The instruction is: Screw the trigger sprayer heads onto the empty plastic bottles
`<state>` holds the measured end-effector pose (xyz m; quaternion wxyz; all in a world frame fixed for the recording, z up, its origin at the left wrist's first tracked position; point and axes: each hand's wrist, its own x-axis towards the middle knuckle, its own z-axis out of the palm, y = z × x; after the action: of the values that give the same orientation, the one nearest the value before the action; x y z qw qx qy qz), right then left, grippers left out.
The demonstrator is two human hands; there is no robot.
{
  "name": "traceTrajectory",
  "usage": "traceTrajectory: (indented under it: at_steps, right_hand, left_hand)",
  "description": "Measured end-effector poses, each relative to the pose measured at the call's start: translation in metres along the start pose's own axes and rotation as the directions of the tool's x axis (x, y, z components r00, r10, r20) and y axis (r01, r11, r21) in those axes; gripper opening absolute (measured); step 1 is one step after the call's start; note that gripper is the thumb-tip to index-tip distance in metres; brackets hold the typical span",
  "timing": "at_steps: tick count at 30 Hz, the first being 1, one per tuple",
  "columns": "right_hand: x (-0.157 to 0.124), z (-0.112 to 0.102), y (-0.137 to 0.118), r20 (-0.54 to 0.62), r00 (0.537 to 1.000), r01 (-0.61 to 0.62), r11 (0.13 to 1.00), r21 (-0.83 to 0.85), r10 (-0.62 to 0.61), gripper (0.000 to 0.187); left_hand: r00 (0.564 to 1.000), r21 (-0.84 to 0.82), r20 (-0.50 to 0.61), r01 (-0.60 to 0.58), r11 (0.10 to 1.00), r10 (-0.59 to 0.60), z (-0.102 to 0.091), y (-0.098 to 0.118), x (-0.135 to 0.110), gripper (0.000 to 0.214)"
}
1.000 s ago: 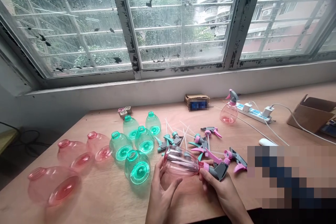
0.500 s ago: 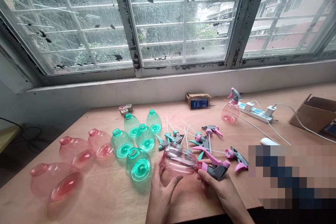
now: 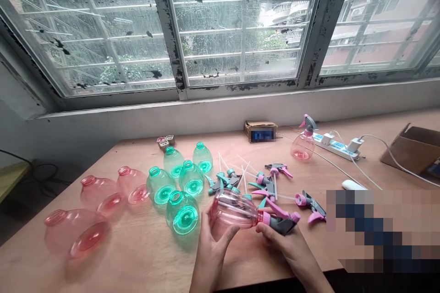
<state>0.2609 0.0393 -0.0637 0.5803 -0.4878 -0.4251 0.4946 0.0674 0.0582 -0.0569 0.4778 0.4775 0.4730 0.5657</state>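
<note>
We note the left hand (image 3: 213, 243) cupping the pink bottle (image 3: 233, 211), the right hand (image 3: 288, 246) holding the collar (image 3: 264, 218) at its neck; skewed twisting could cross-thread it

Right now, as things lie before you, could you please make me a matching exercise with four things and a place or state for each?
1. Left hand
2. Right hand
3. Green bottles
4. Power strip

A. White, with two plugs in it
B. By the pink collar of a fitted spray head
C. At the base end of a pink bottle held sideways
D. Standing, with no spray heads fitted

Pairs: 1-C, 2-B, 3-D, 4-A
</note>
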Motion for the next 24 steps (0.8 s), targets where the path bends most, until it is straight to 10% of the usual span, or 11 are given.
traceTrajectory:
  at_steps: [24]
  right_hand:
    - [0.0048,-0.0049,0.0069,0.068,0.996,0.052,0.998,0.028,-0.054,0.039]
  left_hand:
    - [0.998,0.116,0.056,-0.029,0.993,0.022,-0.0018,-0.0022,-0.0013,0.073]
